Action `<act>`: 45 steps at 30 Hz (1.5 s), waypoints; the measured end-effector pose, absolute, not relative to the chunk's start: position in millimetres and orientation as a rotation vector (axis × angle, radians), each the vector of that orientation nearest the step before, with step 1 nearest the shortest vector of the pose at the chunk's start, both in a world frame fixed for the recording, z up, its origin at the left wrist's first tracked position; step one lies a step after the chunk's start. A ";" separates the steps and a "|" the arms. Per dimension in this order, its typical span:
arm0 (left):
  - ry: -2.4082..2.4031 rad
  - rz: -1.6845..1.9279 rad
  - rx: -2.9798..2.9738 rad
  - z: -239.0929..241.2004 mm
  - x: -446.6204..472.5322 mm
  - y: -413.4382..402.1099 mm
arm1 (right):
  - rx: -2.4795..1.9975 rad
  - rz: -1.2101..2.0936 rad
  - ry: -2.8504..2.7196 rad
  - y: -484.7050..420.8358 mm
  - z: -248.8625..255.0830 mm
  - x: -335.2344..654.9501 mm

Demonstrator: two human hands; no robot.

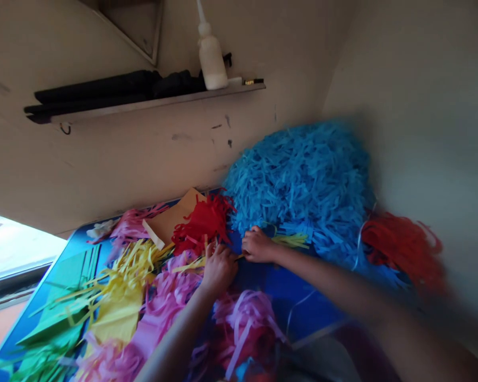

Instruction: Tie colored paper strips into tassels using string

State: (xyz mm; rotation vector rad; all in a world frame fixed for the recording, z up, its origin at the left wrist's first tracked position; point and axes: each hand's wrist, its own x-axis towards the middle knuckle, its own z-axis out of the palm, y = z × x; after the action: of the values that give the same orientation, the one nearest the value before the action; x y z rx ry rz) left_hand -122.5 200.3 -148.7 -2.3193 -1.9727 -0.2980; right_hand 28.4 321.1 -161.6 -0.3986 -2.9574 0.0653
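Observation:
My left hand (220, 268) is closed, fingers pinched on a piece of yellow tissue paper (189, 264) whose strips stick out to its left. Close by on the right, my right hand (258, 246) is closed on the same piece; a narrow yellow bit shows between the two hands. Just behind them lies a bunch of red fringed tissue paper (203, 223). Pink fringed paper (179, 284) spreads beside and below my left hand. Past my right hand lies a small yellow fringed strip (292, 240). My fingertips are partly hidden.
A large blue fringed paper mass (298, 175) stands against the wall, with red-orange paper (400, 249) to its right. Yellow (117, 313) and green fringed sheets (59, 297) cover the blue table's (302, 313) left. A white bottle (213, 61) stands on a wall shelf (155, 103).

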 end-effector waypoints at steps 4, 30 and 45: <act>-2.005 -0.326 -2.301 -152.8 -121.1 195.8 | -0.463 0.088 -2.897 308.6 -165.9 29.6; -2.378 -0.334 -2.078 -167.5 -138.0 197.1 | -0.988 0.540 -2.711 334.8 -176.6 65.7; -1.881 -0.266 -2.445 -151.3 -120.0 203.7 | -0.363 0.172 -2.960 316.2 -167.7 45.7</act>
State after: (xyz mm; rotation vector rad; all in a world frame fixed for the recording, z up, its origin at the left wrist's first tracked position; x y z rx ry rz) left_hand -120.0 203.7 -151.3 -2.4451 -1.8808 -0.2661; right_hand 45.7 316.2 -167.7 -0.3633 -2.9604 0.1717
